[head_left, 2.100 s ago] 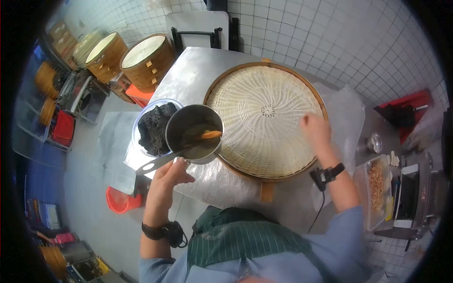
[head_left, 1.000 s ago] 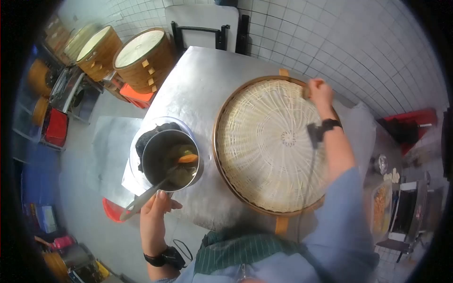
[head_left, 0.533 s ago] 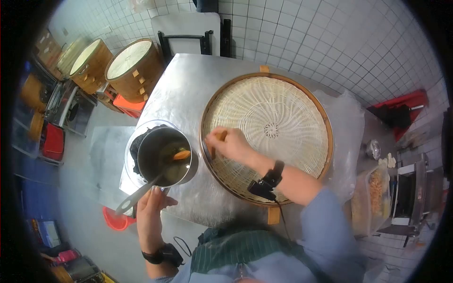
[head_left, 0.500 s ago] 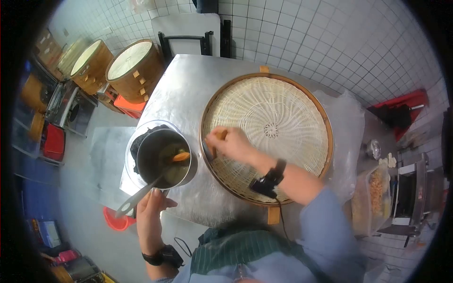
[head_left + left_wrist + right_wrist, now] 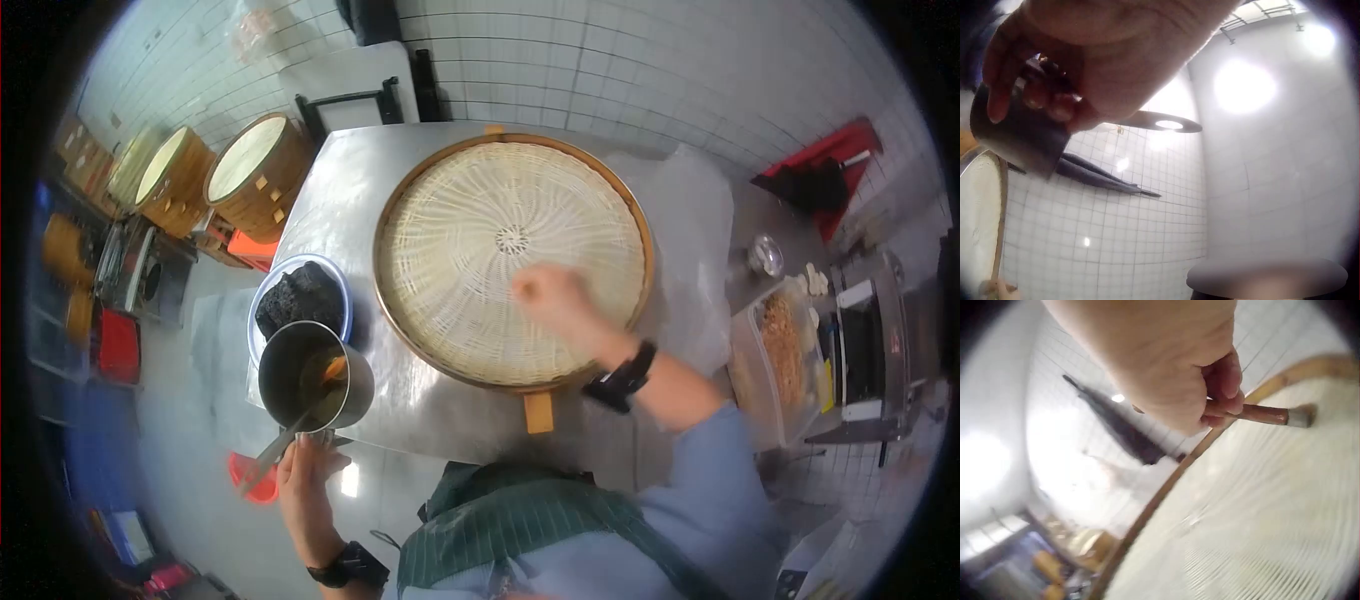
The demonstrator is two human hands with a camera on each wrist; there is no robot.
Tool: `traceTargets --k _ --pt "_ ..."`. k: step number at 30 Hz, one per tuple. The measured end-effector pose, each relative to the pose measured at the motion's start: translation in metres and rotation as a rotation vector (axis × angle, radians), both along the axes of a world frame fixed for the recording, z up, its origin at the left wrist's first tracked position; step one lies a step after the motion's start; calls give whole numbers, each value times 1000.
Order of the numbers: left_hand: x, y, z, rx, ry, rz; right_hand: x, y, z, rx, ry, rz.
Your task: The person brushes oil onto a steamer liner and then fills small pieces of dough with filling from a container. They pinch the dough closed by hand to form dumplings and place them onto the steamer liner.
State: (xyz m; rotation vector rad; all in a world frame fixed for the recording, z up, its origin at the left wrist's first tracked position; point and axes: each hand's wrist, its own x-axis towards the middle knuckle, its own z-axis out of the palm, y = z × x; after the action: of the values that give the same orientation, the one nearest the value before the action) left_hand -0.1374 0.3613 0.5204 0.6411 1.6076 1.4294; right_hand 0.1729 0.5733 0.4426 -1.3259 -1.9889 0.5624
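The left hand (image 5: 308, 500) gripped a grey metal pot (image 5: 316, 376); the right hand (image 5: 560, 305) clamped a brown-handled brush (image 5: 1265, 415) over the round woven bamboo tray (image 5: 450, 240) on the silvery metal table (image 5: 400, 415).

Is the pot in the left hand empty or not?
Not empty: the head view looks into the pot and shows something orange inside.

The brush (image 5: 1266, 415) is over the tray (image 5: 470, 220) — round, woven.
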Motion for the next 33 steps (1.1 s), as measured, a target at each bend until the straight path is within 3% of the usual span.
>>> traceTargets --k 3,6,8,10,11,13,14,16,19,21,23,24,26,31,32,33 --pt "9 4 5 -34 -2 -97 -26 -53 35 -302 143 321" --pt "14 8 11 -48 -2 -217 20 -32 26 -468 7 157" --pt "19 12 11 0 -30 -317 73 -11 22 -472 14 -109" --pt "22 19 9 -2 -30 -402 104 -12 41 -149 -244 -480" --pt "28 24 12 -12 -25 -462 112 -18 36 -151 -255 -524" --pt "48 30 18 -11 56 -469 128 -24 19 132 -47 -505" --pt "53 34 21 -74 96 -542 124 -36 24 79 37 -532" --pt "67 42 21 -162 120 -687 107 -77 63 38 443 -476" --pt "103 54 12 -154 59 -842 117 -146 119 397 389 -361" --pt "137 59 12 -191 81 -951 135 -195 151 484 315 -376" --pt "180 57 10 -264 173 -1048 154 -235 163 396 318 -123" --pt "206 51 18 -265 220 -1106 166 -253 158 414 312 -160" --pt "251 44 16 -249 232 -1206 192 -289 146 275 55 -130" --pt "393 7 14 -142 39 -1451 288 -376 122 212 -129 -365" --pt "426 -3 14 24 78 -1509 306 -399 124 229 -58 -470" --pt "458 -9 17 -161 -114 -1522 323 -421 126 248 0 -568"
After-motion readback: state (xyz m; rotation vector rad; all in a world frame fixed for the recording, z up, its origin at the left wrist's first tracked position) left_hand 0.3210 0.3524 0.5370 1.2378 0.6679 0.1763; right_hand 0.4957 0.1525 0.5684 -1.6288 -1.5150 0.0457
